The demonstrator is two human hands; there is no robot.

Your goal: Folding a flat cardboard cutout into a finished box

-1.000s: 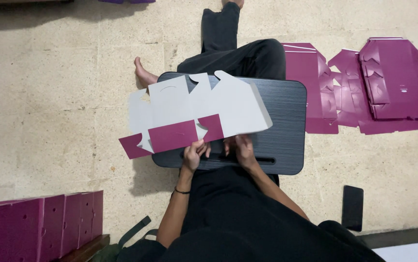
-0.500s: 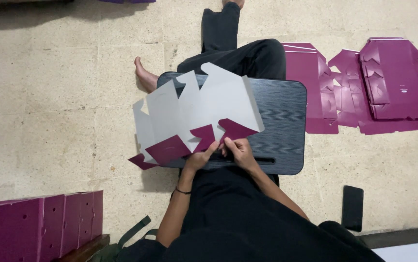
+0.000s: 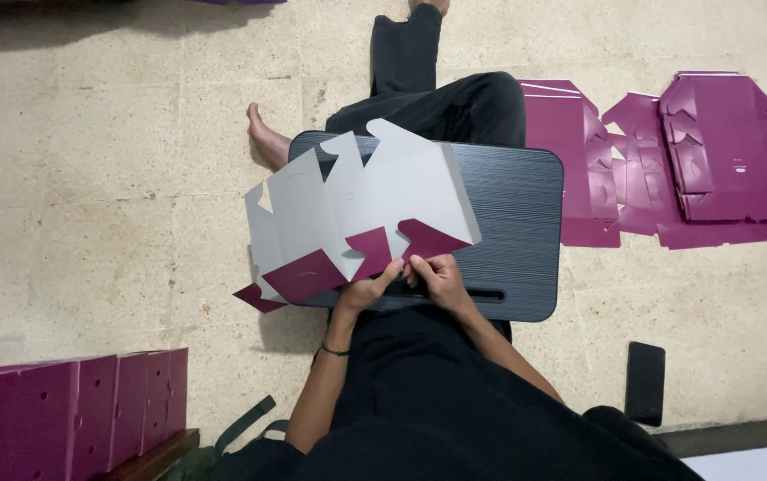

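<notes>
Pale, rough stone floor (image 3: 89, 178) fills the view, and the person sits on it with a dark lap desk (image 3: 517, 223) across the legs. Over this desk the two hands hold a flat cardboard box blank (image 3: 374, 200), grey on the side facing up and purple on the other side. It is tilted, with the far edge raised, and it covers the left half of the desk and sticks out past the desk's left edge. Along its near edge several purple flaps (image 3: 308, 274) are folded up toward the person.

The left hand (image 3: 367, 289) is closed on the near edge of the blank, pinching one purple flap between thumb and fingers. The right hand (image 3: 432, 274) is just beside it, almost touching, and its fingers are also closed on the next purple flap at the same edge. A thin dark band (image 3: 334, 350) goes around the left wrist.

One leg in black trousers (image 3: 428, 98) is stretched forward under the desk, and a bare foot (image 3: 267, 138) shows at the desk's left far corner.

On the floor to the right of the desk lie some more purple box blanks (image 3: 695, 160), flat and partly overlapping one another. Near the right knee a black phone (image 3: 645, 383) lies face down on the floor, well apart from the desk. At the lower left a row of folded purple boxes (image 3: 72, 410) stands close together, and beside them I see a dark green strap (image 3: 245, 423)
</notes>
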